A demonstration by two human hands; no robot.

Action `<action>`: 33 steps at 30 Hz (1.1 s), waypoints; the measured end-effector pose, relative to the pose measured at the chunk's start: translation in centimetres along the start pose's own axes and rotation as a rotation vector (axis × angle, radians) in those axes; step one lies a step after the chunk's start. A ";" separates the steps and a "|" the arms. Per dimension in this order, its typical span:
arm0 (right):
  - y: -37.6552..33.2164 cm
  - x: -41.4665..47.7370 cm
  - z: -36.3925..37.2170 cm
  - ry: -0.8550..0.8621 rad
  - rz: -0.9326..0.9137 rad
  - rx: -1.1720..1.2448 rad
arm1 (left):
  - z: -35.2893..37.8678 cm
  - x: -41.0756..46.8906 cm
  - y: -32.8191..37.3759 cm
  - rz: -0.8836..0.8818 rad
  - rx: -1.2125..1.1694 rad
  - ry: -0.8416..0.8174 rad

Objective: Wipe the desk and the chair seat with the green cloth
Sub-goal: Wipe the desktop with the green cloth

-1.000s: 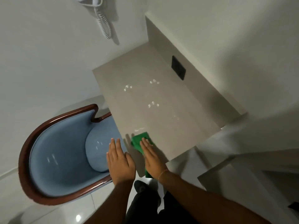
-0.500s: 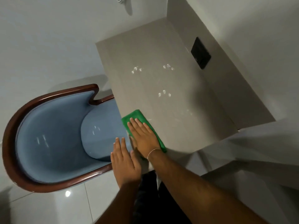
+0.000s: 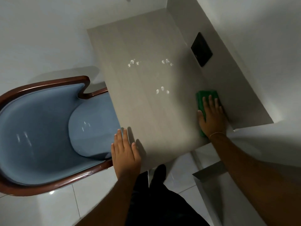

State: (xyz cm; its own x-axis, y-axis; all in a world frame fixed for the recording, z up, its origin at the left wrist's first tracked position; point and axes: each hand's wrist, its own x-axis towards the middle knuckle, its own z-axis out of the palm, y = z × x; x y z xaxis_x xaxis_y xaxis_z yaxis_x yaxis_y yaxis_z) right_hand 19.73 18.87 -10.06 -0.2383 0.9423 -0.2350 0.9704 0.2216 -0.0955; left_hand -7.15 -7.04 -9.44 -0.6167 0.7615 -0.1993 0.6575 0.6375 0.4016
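Note:
A beige desk (image 3: 146, 111) runs from the near edge to the back wall. The green cloth (image 3: 205, 97) lies flat on its right side, close to the upright back panel. My right hand (image 3: 211, 116) presses palm-down on the cloth with fingers spread, hiding most of it. My left hand (image 3: 124, 154) rests flat on the desk's near left corner and holds nothing. The chair (image 3: 40, 128), with a blue seat and a dark wooden rim, stands at the left, its seat partly tucked under the desk.
A black socket plate (image 3: 201, 49) sits in the desk's upright back panel. White walls close in on the left and right. My dark trousers and shoe (image 3: 158, 175) stand on the glossy white floor tiles below the desk edge.
My right hand has slid the green cloth from the desk's near left edge across to its right side. My left hand stays at the near left corner. The camera has come closer.

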 end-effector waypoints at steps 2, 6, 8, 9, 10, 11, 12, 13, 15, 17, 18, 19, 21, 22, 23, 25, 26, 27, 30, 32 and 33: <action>-1.4 -1.1 0.6 -0.001 -0.022 0.009 | 0.0 0.1 -0.2 0.007 -0.003 -0.006; -6.5 -6.5 2.7 0.005 -0.226 0.012 | -0.5 1.1 0.0 0.008 -0.016 0.009; -11.0 -10.5 4.8 -0.005 -0.376 0.027 | -0.8 1.7 0.2 -0.005 -0.019 -0.003; -13.7 -12.4 6.0 -0.033 -0.460 0.030 | -0.9 2.0 0.2 -0.011 -0.021 -0.012; -16.4 -14.0 7.1 -0.057 -0.539 0.034 | -1.1 2.3 0.1 -0.017 -0.029 -0.020; -18.9 -15.1 8.0 -0.070 -0.601 0.043 | -1.3 2.6 0.0 -0.024 -0.042 -0.028; -21.1 -15.4 8.6 -0.076 -0.645 0.059 | -1.5 3.0 -0.2 -0.030 -0.053 -0.036; -22.9 -14.9 8.9 -0.077 -0.676 0.073 | -1.7 3.4 -0.4 -0.032 -0.055 -0.041; -25.4 -12.1 8.6 -0.072 -0.722 0.083 | -2.0 4.2 -0.9 -0.028 -0.032 -0.041; -26.9 -8.4 7.6 -0.084 -0.746 0.083 | -2.3 5.0 -1.1 -0.024 -0.005 -0.034; -27.4 -6.5 7.0 -0.081 -0.756 0.070 | -2.3 5.4 -1.0 -0.019 0.001 -0.030; -27.7 -4.6 6.4 -0.062 -0.756 0.060 | -2.3 5.8 -0.8 -0.011 0.000 -0.025; -27.5 -0.5 5.3 -0.012 -0.707 0.074 | -1.9 6.9 -0.5 0.027 -0.003 -0.007; -27.0 1.6 4.6 0.013 -0.668 0.083 | -1.6 7.5 -0.2 0.047 -0.001 0.003; -26.1 3.9 4.0 0.030 -0.630 0.081 | -1.3 8.1 0.0 0.064 0.000 0.010; -23.6 8.3 2.7 0.054 -0.545 0.057 | -0.7 9.2 0.4 0.081 -0.003 0.014; -21.8 10.3 2.1 0.067 -0.485 0.051 | -0.3 9.7 0.6 0.085 -0.006 0.009; -19.9 12.2 1.5 0.077 -0.410 0.046 | 0.0 10.1 0.7 0.086 -0.009 -0.001; -12.7 14.9 0.4 0.112 -0.157 0.062 | 0.6 11.4 0.8 0.091 -0.005 -0.017; -8.6 13.1 0.3 0.139 -0.004 0.091 | 0.5 12.8 0.8 0.071 -0.001 -0.012; -7.3 11.0 0.5 0.149 0.055 0.094 | 0.2 13.5 0.9 0.056 -0.005 -0.012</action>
State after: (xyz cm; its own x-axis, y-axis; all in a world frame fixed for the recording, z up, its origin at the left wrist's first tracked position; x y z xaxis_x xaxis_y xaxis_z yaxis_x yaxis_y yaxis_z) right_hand 10.05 27.52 -12.46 -0.1699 0.9807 -0.0970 0.9723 0.1508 -0.1784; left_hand -14.81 3.87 -11.96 -0.5734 0.7976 -0.1874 0.6889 0.5932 0.4166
